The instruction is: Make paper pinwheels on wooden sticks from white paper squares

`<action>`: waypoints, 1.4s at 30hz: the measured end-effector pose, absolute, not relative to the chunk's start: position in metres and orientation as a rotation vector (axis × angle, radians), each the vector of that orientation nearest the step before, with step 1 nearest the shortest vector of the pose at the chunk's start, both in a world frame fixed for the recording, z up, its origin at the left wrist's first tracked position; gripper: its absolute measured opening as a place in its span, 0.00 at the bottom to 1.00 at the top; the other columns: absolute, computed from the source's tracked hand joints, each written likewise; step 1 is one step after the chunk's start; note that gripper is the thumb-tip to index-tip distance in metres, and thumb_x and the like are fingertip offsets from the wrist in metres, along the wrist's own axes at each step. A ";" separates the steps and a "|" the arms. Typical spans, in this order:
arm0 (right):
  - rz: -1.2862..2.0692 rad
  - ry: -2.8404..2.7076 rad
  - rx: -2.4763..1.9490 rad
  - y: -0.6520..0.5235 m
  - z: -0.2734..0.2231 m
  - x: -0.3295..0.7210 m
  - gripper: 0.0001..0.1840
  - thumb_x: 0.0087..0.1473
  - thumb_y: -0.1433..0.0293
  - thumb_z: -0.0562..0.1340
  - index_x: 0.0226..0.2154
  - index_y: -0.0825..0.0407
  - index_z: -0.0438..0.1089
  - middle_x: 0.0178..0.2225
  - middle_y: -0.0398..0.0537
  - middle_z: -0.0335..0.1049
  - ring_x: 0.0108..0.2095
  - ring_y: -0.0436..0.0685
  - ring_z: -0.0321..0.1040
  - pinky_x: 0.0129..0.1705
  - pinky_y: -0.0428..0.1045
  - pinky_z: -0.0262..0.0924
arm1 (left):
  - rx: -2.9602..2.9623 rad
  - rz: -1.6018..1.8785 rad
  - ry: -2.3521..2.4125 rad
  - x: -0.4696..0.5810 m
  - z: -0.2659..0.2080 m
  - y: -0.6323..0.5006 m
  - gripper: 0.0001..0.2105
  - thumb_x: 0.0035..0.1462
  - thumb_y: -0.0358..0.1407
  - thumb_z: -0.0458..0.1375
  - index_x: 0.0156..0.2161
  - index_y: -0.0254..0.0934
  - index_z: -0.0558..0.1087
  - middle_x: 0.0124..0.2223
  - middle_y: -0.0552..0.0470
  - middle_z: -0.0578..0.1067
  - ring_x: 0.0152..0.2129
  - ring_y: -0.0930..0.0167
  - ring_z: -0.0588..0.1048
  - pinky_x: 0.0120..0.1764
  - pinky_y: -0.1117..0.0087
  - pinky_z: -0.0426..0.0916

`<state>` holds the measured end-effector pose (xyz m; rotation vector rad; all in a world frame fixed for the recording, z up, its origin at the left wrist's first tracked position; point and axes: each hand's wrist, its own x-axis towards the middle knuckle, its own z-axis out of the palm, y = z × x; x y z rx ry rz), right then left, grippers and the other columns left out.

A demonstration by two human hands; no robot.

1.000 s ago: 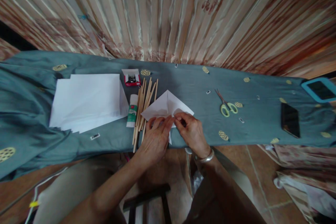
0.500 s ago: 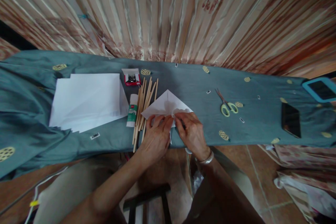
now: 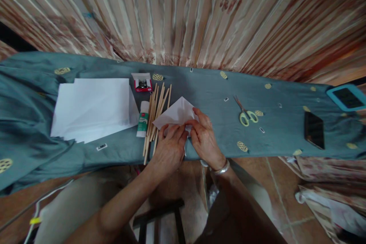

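A sheet of white folded paper (image 3: 175,113) lies on the cloth in front of me, its pointed corner facing away and a crease running down its middle. My left hand (image 3: 170,145) is closed on the near edge, fingers together and pressing the paper down. At the right side, my right hand (image 3: 206,137) is bent round the paper's edge, its fingers over the right flap and a bracelet on its wrist. Both hands hide the paper's near part. Just left of it lie several thin wooden sticks (image 3: 156,110) and a green-and-white glue stick (image 3: 142,119).
A stack of white paper (image 3: 94,106) lies on the left, near an open red-and-white box (image 3: 142,82) of dark metal pieces. Scissors (image 3: 244,113) with pale green handles, a black phone (image 3: 314,130) and a blue-framed device (image 3: 347,97) lie to the right. A pleated curtain (image 3: 183,15) hangs behind.
The paper's right corner, which stuck out past my right hand, is now folded inward. My right hand has reached up along that edge with its fingers extended. My left hand stays in place.
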<state>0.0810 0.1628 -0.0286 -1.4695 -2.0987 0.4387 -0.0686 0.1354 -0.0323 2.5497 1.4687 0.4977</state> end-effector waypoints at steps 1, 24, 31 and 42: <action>0.437 -2.092 -1.469 0.164 -0.029 0.081 0.18 0.57 0.78 0.50 0.43 0.54 0.71 0.63 0.56 0.54 0.63 0.63 0.51 0.62 0.63 0.50 | 2.547 0.493 1.467 -0.068 -0.032 0.135 0.17 0.59 0.28 0.51 0.52 0.30 0.70 0.55 0.42 0.73 0.53 0.58 0.66 0.57 0.52 0.54; 0.338 -1.944 -1.501 0.172 -0.024 0.095 0.15 0.61 0.69 0.50 0.44 0.54 0.70 0.57 0.58 0.64 0.58 0.62 0.59 0.60 0.62 0.56 | 2.557 0.476 1.449 -0.070 -0.033 0.135 0.16 0.59 0.29 0.52 0.52 0.29 0.71 0.54 0.43 0.74 0.52 0.58 0.66 0.53 0.53 0.56; 0.237 -2.032 -1.583 0.191 -0.037 0.117 0.22 0.63 0.63 0.51 0.53 0.58 0.65 0.51 0.62 0.71 0.53 0.64 0.66 0.57 0.63 0.59 | 2.535 0.551 1.415 -0.073 -0.036 0.136 0.17 0.58 0.28 0.52 0.52 0.29 0.70 0.55 0.42 0.73 0.52 0.57 0.65 0.52 0.53 0.56; 0.711 -1.721 -1.622 0.199 -0.032 0.131 0.18 0.53 0.65 0.60 0.47 0.51 0.72 0.31 0.45 0.77 0.29 0.54 0.72 0.35 0.49 0.66 | 2.453 0.584 1.370 -0.077 -0.030 0.137 0.20 0.58 0.27 0.50 0.55 0.34 0.68 0.56 0.41 0.72 0.55 0.57 0.63 0.55 0.50 0.55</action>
